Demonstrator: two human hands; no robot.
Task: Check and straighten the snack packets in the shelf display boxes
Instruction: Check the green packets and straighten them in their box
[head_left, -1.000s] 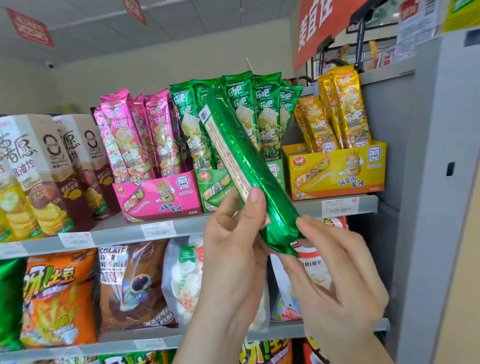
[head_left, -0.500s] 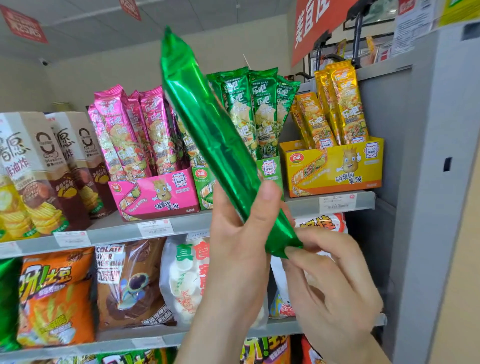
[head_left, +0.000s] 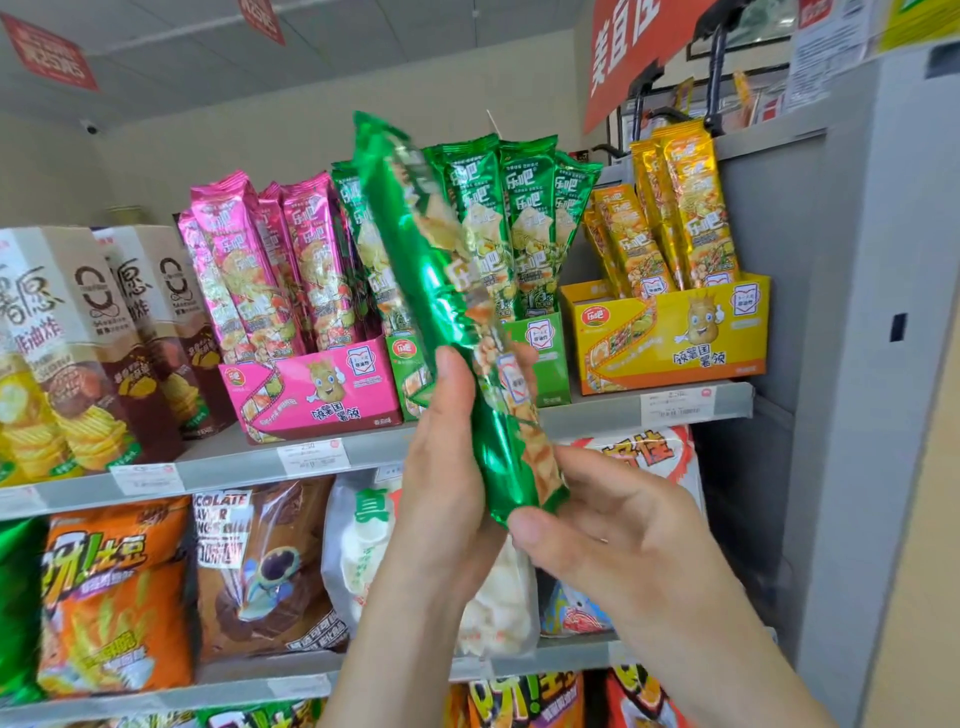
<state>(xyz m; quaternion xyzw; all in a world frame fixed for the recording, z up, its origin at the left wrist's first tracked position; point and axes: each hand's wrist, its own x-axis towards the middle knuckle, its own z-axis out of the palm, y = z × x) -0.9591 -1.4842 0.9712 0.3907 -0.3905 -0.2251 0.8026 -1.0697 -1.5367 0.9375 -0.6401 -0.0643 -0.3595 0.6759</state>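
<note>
Far left, the pink packets (head_left: 270, 270) stand in a tidy row in the pink display box (head_left: 311, 395), and that row is the first thing at risk. The green packet (head_left: 447, 312) is out of its box, held in front of the shelf, tilted with its top end up and to the left near those pink tops. A careless swing could knock them askew.

The left hand (head_left: 447, 467) grips the packet round its lower middle, thumb up the near side and fingers curled behind. Squeeze too hard there and the chips inside would likely crack. Just to the right, the right hand (head_left: 613, 530) pinches the bottom seal between thumb and fingers, and slick foil could slip from a hold that small.

Behind the hands sits the green display box (head_left: 540, 358), where the standing green packets (head_left: 524, 218) look tightly packed. Forcing this one in at an angle could splay its neighbours or crumple the seal. Further right, the yellow display box (head_left: 670, 332) has its packets leaning already, so a nudge from the right elbow would make that worse.
</note>
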